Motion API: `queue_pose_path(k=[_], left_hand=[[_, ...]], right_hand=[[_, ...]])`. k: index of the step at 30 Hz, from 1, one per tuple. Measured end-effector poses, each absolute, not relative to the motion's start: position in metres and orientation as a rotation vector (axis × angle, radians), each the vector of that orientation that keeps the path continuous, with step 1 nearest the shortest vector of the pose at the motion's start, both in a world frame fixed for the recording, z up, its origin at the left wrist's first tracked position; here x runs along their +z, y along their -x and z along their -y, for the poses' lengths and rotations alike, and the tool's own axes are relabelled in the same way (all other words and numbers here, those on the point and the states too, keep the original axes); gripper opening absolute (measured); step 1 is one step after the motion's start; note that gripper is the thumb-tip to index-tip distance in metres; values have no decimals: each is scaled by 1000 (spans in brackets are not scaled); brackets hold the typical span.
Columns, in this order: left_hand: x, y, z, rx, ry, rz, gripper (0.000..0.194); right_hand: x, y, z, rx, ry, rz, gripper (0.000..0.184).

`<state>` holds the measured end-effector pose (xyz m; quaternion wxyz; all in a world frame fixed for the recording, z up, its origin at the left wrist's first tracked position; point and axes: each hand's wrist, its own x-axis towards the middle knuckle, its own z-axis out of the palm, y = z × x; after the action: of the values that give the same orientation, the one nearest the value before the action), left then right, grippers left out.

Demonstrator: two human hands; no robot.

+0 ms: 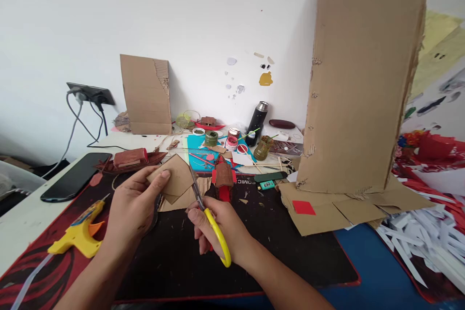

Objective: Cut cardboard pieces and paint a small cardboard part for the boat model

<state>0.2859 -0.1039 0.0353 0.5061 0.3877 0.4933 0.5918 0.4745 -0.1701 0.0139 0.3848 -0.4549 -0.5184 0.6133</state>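
Note:
My left hand [136, 198] pinches a small piece of cardboard [176, 177] between thumb and fingers, holding it above the black mat [174, 256]. In my right hand [221, 225] is a pair of scissors [218, 237] with yellow handles, its blades pointing up beside the right edge of the cardboard. Whether the blades touch that edge I cannot tell. Just beyond my right hand sits a brown and red model boat [224, 177]. A larger flat cardboard scrap [185, 199] lies under the held piece.
A yellow glue gun [78, 232] and a phone [76, 177] lie at left, near another model boat [131, 159]. Paint jars [211, 138] and a black thermos [256, 123] stand at the back. A tall cardboard panel [365, 82] rises at right, beside white paper strips [425, 242].

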Motion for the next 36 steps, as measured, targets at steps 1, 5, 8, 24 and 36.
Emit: queue_pose_path(k=[1, 5, 8, 24, 36], left_hand=[[36, -286, 104, 1437, -928, -1209, 70], [32, -282, 105, 1425, -942, -1203, 71], [27, -277, 105, 1394, -978, -1174, 67], [16, -258, 121, 1397, -942, -1312, 63], [15, -248, 123, 1340, -960, -1493, 64]], right_hand=[[14, -474, 170, 1550, 1169, 1326, 70], [14, -471, 174, 1473, 1222, 1388, 56], [12, -470, 175, 1444, 1235, 1422, 45], [-13, -448, 181, 1372, 1326, 1472, 34], [-25, -432, 179, 1390, 1442, 1512, 27]])
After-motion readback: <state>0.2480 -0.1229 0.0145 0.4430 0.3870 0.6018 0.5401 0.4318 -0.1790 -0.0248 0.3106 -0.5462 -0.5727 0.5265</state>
